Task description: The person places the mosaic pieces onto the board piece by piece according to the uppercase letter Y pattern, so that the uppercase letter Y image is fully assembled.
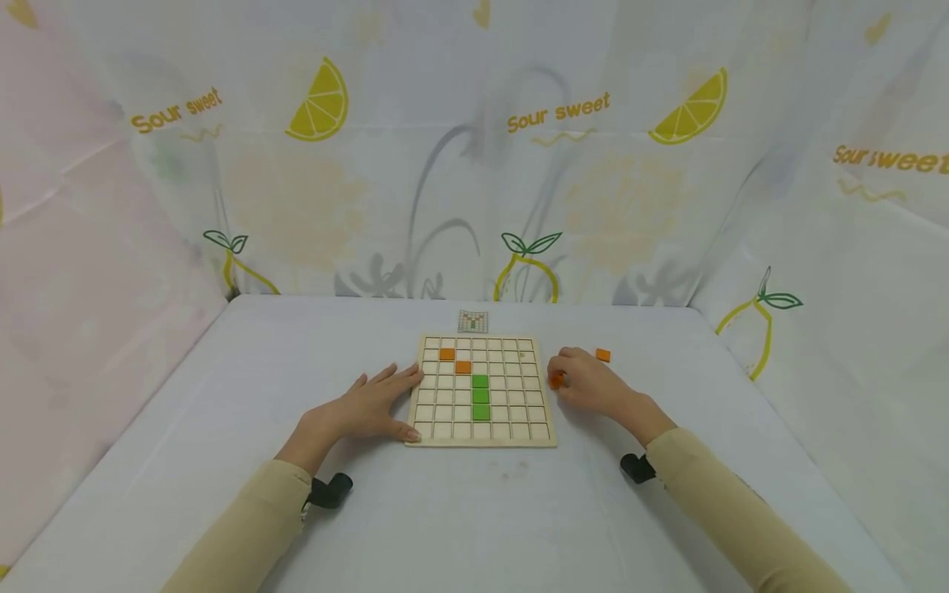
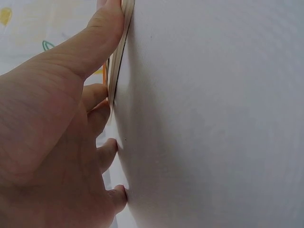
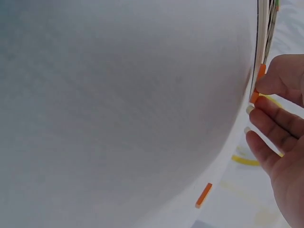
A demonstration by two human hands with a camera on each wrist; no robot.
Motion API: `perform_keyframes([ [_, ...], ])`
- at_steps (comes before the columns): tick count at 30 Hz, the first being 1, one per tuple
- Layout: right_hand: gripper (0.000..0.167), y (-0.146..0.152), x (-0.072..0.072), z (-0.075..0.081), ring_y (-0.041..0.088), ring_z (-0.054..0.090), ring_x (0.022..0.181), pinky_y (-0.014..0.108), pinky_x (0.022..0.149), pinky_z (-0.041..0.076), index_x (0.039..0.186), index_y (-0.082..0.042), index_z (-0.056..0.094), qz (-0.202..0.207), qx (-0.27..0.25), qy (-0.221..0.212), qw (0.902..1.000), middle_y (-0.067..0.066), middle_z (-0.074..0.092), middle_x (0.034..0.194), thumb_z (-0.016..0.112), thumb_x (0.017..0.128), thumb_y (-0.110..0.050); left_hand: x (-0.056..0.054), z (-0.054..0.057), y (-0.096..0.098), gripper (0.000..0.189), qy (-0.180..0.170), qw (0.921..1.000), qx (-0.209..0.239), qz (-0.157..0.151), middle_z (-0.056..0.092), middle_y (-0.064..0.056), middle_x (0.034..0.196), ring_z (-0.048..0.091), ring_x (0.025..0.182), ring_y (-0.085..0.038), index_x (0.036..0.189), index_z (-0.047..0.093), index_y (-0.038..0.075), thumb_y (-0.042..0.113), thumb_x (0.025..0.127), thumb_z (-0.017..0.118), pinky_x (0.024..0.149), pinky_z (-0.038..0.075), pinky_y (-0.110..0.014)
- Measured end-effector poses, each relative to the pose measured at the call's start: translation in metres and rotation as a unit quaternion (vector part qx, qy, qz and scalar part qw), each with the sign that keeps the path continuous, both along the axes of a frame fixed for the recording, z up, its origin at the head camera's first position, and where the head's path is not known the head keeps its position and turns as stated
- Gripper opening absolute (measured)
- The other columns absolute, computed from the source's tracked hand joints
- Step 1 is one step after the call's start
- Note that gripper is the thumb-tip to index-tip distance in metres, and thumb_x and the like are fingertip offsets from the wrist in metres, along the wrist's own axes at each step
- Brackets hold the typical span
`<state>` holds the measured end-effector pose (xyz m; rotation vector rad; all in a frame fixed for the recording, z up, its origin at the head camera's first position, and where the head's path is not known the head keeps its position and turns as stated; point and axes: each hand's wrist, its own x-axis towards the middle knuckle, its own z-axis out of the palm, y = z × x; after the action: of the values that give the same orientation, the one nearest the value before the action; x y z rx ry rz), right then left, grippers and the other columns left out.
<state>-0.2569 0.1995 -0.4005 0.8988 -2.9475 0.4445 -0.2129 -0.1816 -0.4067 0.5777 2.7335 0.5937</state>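
Observation:
A square wooden grid board (image 1: 519, 431) lies on the table. Three green tiles (image 1: 480, 396) form a column on it, and two orange tiles (image 1: 447, 354) sit diagonally up and left of them. My left hand (image 1: 376, 406) has its fingers spread, with thumb and fingertips against the board's left edge. Just beyond the right edge, my right hand (image 1: 588, 380) pinches an orange tile (image 3: 254, 97) between thumb and finger; the fingers partly cover it. Another orange tile (image 1: 603, 355) lies loose on the table past that hand.
A small patterned card (image 1: 473, 322) with a coloured grid lies behind the board. White cloth (image 1: 460, 527) covers the table. Printed fabric walls (image 1: 415, 165) with lemon drawings close off the back and sides. Each wrist wears a black device (image 1: 331, 491).

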Motion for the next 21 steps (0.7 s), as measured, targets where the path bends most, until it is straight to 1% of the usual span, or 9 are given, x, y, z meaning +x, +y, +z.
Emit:
perform_keyframes([
  [3,0.020,-0.002,-0.002,0.000,0.017,0.049,0.083,0.030,0.073,0.045,0.090,-0.013,0.067,0.003,-0.001,0.004,1.0000,0.000,0.059,0.088,0.065,0.080,0.004,0.000,-0.001,0.000,0.109,0.000,1.0000,0.000,0.000,0.020,-0.004,0.167,0.009,0.155,-0.039,0.159,0.026,0.016,0.058,0.074,0.079,0.119,0.003,-0.070],
  [10,0.021,-0.005,-0.006,-0.002,0.017,0.051,0.086,0.032,0.077,0.047,0.092,-0.013,0.068,-0.008,-0.002,-0.005,1.0000,0.000,0.060,0.091,0.064,0.080,0.003,0.000,0.000,0.000,0.108,-0.001,1.0000,-0.003,0.001,0.020,-0.003,0.167,0.008,0.156,-0.038,0.159,0.026,0.017,0.058,0.074,0.079,0.120,0.003,-0.069],
  [21,0.019,-0.007,-0.011,-0.003,0.017,0.051,0.083,0.032,0.075,0.047,0.090,-0.014,0.068,-0.001,-0.010,0.012,0.9999,0.000,0.060,0.090,0.064,0.081,0.003,0.000,0.000,0.000,0.108,0.000,1.0000,-0.004,0.003,0.020,-0.004,0.167,0.008,0.155,-0.038,0.159,0.026,0.016,0.057,0.074,0.079,0.120,0.003,-0.070],
])
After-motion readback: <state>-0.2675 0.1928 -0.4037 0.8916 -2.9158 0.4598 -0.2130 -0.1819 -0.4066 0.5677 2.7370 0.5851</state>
